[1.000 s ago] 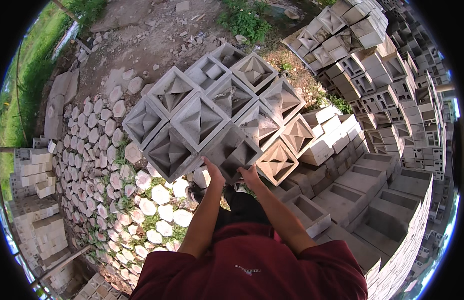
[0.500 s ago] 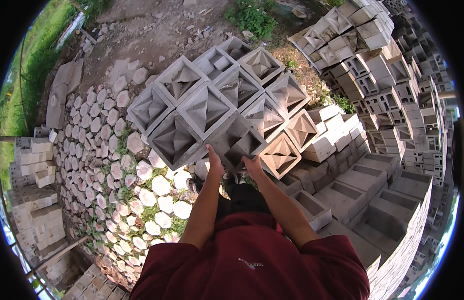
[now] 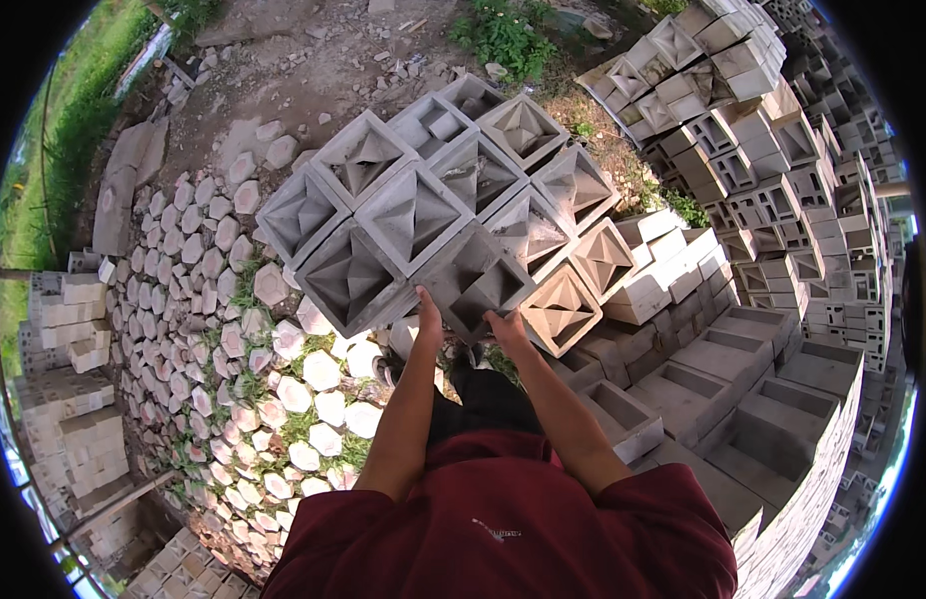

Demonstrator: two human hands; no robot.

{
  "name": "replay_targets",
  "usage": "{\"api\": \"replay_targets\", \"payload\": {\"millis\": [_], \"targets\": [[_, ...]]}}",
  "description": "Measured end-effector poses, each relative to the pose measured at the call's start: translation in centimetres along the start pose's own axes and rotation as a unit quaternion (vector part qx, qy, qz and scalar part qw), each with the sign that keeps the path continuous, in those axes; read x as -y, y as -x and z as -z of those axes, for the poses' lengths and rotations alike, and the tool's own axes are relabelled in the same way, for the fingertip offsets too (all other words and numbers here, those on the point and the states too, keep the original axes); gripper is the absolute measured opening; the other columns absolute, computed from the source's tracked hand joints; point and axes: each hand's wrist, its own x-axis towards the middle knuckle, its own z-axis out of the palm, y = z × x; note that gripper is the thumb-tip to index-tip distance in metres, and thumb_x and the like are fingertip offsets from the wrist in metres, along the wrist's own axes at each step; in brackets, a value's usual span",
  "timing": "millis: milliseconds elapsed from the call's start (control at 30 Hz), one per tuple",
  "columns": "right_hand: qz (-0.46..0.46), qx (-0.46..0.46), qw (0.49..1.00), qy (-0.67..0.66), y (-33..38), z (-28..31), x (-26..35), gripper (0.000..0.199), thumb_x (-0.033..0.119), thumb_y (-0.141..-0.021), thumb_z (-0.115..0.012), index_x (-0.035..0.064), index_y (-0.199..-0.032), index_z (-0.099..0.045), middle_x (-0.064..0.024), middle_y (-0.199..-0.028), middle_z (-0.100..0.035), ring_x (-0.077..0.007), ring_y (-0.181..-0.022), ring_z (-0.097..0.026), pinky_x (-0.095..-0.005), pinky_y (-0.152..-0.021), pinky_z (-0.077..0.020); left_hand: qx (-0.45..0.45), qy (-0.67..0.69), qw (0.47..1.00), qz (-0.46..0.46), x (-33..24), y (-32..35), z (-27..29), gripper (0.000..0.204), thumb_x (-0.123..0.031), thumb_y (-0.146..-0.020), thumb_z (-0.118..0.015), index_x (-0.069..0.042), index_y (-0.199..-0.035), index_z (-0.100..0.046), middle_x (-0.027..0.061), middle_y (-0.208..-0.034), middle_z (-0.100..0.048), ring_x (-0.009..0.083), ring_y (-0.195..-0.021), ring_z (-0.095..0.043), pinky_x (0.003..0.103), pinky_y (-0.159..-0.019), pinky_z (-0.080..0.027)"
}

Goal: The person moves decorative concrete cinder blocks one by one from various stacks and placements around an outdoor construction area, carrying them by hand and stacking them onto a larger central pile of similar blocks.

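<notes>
A grey decorative concrete block with a square frame and a raised geometric relief sits at the near edge of a cluster of similar blocks. My left hand grips its lower left edge, thumb up along the side. At the near corner, my right hand holds the right side, with its fingers partly hidden. The block lies snug against its neighbours, including a pyramid-relief block behind it. A darker recessed block adjoins it on the left, and a sunlit star-relief block on the right.
Hexagonal pavers cover the ground on my left, with grass between them. Hollow concrete blocks are stacked close on my right, and taller block stacks rise beyond. A leafy plant grows past the cluster.
Both hands keep their hold on the same block, which stays in place among the others. Only a very slight shift of the view and forearms shows.
</notes>
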Motion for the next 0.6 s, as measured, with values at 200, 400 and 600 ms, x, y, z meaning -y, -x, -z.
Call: {"api": "replay_targets", "payload": {"millis": [200,400,600], "targets": [[-0.001,-0.019,1.0,0.013,0.0,-0.6,0.1,0.065,0.005,-0.076,-0.062,0.0131,-0.129,-0.025,-0.0179,-0.114,-0.049,-0.0352,-0.092,-0.06,-0.0534,-0.068,-0.057,0.059,-0.002,0.998,0.01,-1.4,2.2,0.2,0.102,-0.086,-0.072,-0.025,-0.011,-0.141,-0.026,0.014,-0.142,-0.035,0.0394,-0.126,-0.037,0.066,-0.094,-0.031],[-0.019,0.034,0.999,-0.014,-0.9,0.8,-0.5,0.065,0.002,-0.078,-0.062,0.0154,-0.128,-0.024,-0.0148,-0.111,-0.048,-0.0315,-0.097,-0.056,-0.0576,-0.072,-0.0545,0.118,0.003,0.992,0.032,-2.5,2.4,2.6,0.098,-0.078,-0.074,-0.045,-0.013,-0.144,-0.021,0.0156,-0.147,-0.023,0.0373,-0.133,-0.025,0.066,-0.095,-0.03],[-0.042,0.01,0.999,0.006,-0.8,-0.6,0.1,0.053,0.002,-0.077,-0.063,0.0086,-0.12,-0.032,-0.0157,-0.11,-0.048,-0.0338,-0.095,-0.057,-0.0584,-0.073,-0.0546,0.1,-0.061,0.993,0.025,-3.8,2.1,5.1,0.108,-0.072,-0.07,-0.059,-0.015,-0.147,-0.01,0.0213,-0.15,-0.008,0.0395,-0.137,-0.012,0.066,-0.099,-0.025]]}}
